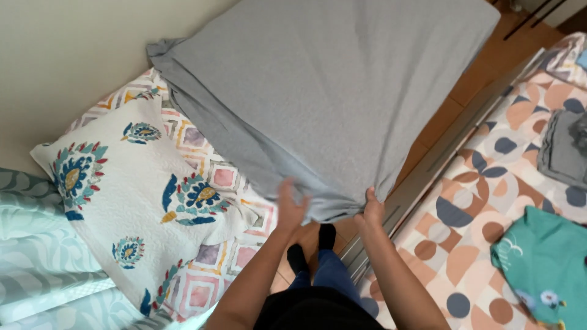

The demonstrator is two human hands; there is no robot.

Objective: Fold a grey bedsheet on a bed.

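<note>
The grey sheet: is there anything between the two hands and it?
Nothing visible. The left hand and the right hand both already touch the near edge of the grey sheet, gathering the fabric; the white patterned pillow lies off to the left.

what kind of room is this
Most likely a bedroom: a white quilted pillow with blue flower motifs lies on patterned bedding, a bed with a circle-print sheet stands alongside, and both hands hold a grey fabric sheet.

no packages, labels, signs or screens show anywhere in this view.
</note>
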